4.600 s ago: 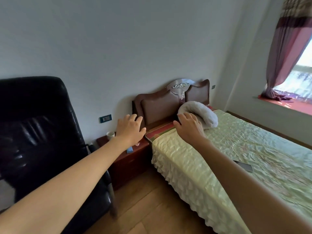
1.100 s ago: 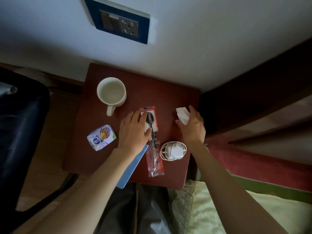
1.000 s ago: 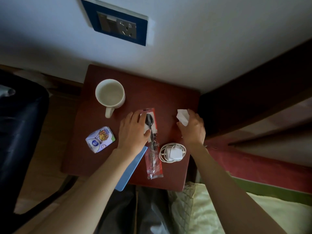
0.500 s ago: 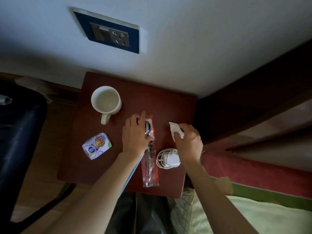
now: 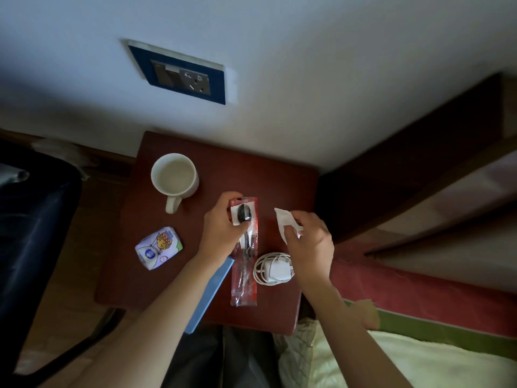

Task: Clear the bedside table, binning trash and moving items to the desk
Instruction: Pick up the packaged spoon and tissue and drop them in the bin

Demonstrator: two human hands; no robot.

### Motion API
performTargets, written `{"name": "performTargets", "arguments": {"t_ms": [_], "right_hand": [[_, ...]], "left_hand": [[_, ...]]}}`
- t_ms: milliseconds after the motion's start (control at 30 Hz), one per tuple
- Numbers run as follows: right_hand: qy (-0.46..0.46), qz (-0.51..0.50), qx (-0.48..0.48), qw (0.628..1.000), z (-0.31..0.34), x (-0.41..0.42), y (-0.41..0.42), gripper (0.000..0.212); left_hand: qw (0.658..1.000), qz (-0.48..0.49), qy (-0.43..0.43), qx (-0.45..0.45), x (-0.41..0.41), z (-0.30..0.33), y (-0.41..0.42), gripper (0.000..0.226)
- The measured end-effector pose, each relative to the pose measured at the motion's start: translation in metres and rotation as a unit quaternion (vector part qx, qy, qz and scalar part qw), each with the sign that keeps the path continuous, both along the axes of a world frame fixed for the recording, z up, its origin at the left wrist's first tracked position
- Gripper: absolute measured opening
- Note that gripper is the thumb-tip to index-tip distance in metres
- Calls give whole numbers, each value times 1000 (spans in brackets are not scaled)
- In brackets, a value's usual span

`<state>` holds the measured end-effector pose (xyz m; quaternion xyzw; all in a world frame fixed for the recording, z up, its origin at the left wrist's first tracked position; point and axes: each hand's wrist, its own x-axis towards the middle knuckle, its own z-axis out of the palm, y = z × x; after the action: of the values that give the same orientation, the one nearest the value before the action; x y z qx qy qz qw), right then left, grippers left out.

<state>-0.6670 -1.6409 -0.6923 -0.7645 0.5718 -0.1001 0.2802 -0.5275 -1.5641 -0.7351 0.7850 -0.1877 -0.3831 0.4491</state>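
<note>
I look straight down on the dark red bedside table (image 5: 268, 180). My left hand (image 5: 221, 231) grips the top end of a red-and-clear plastic packet of cutlery (image 5: 244, 264) that lies lengthwise on the table. My right hand (image 5: 309, 243) pinches a crumpled white tissue (image 5: 284, 224) lifted just off the surface. A white mug (image 5: 174, 177) stands at the back left. A small printed tissue pack (image 5: 159, 247) lies at the left. A white charger with coiled cable (image 5: 274, 268) sits under my right wrist. A blue flat item (image 5: 211, 295) pokes out beneath my left forearm.
A black chair (image 5: 30, 242) stands close on the left. The bed's dark headboard (image 5: 405, 175) and pale bedspread (image 5: 391, 359) border the table on the right. A blue wall socket plate (image 5: 179, 74) is on the wall behind.
My right hand has closed on the white tissue and raised it off the table. My left hand's fingers have curled round the top of the cutlery packet. The view shifted slightly.
</note>
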Motion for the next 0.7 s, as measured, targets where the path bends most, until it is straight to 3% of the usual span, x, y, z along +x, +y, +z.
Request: {"name": "performTargets", "arguments": {"t_ms": [367, 500, 700], "right_hand": [[-84, -27, -80, 993, 102, 5, 5, 22], [-128, -6, -127, 984, 153, -2, 5, 27], [-156, 37, -108, 981, 212, -21, 24, 24]], "left_hand": [[990, 61, -44, -116, 5, 117, -6, 49], [986, 70, -103, -110, 8, 177, 16, 48], [984, 86, -129, -89, -6, 250, 71, 50]]}}
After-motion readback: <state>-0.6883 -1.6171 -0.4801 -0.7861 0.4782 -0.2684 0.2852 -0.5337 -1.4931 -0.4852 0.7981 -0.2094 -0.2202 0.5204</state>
